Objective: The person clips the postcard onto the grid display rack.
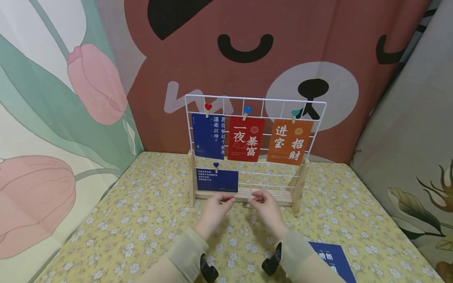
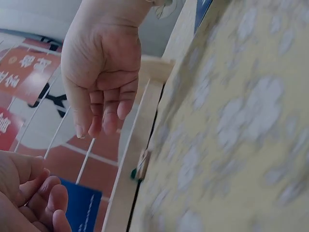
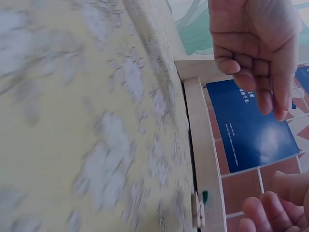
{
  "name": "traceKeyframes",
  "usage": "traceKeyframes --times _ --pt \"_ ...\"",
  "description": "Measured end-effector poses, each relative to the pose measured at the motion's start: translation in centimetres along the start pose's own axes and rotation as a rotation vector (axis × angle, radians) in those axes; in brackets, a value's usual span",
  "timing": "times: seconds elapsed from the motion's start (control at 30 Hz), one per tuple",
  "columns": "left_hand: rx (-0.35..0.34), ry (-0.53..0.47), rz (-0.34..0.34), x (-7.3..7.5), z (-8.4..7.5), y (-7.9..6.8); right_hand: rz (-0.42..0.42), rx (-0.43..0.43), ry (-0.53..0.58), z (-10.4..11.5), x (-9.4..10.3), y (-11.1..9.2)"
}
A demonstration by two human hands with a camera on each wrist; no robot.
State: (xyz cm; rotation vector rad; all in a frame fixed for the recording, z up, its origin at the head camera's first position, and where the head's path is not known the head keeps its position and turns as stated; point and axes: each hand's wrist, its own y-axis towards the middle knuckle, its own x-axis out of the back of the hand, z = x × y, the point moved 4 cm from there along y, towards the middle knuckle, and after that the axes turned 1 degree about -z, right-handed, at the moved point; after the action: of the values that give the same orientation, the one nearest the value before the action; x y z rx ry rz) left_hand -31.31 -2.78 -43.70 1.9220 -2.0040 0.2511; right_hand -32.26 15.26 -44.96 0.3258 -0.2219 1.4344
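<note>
My left hand (image 1: pixel 214 212) is in front of the small blue card (image 1: pixel 226 182), which hangs on the lower left of a white wire grid (image 1: pixel 255 103) under a dark blue heart clip (image 1: pixel 216 165). My right hand (image 1: pixel 267 209) faces it at the same height, a gap between them. Fingers of both hands are loosely bent, and nothing shows between them. Below, against the wooden base bar (image 3: pixel 203 145), lies a wooden clothespin with a green heart (image 2: pixel 143 165). Neither hand touches it in the wrist views.
Higher on the grid hang a blue card (image 1: pixel 207 137), a red card (image 1: pixel 245 139) and an orange card (image 1: pixel 290 141), each under a heart clip. Another blue card (image 1: pixel 334 263) lies on the flowered tablecloth (image 1: pixel 141 220), partly behind my right sleeve. A bear-patterned curtain (image 1: pixel 198 67) stands behind.
</note>
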Motion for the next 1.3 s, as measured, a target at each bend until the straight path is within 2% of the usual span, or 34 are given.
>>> traceKeyframes --times 0.13,0.4,0.6,0.87,1.03,1.3 --pt "0.021 -0.032 0.046 -1.2 0.0 -0.7 0.04 -0.043 -0.029 -0.7 1.5 -1.0" --pt "0.052 -0.092 0.138 -4.2 -0.1 -2.7 0.064 -0.112 -0.039 -1.9 5.0 -3.5" --pt "0.028 -0.05 0.206 -5.8 -0.4 -4.0 0.077 -0.197 -0.076 -3.4 7.8 -4.8" --pt "0.027 -0.084 0.299 -8.2 -0.6 -5.1 0.072 -0.331 -0.183 -6.0 12.3 -6.1" --pt "0.041 -0.092 0.368 -10.2 -1.3 -5.8 0.058 -0.36 -0.225 -6.9 14.5 -6.5" --pt "0.034 -0.047 0.462 -12.9 -2.2 -6.5 0.076 -0.376 -0.313 -8.0 16.3 -7.4"
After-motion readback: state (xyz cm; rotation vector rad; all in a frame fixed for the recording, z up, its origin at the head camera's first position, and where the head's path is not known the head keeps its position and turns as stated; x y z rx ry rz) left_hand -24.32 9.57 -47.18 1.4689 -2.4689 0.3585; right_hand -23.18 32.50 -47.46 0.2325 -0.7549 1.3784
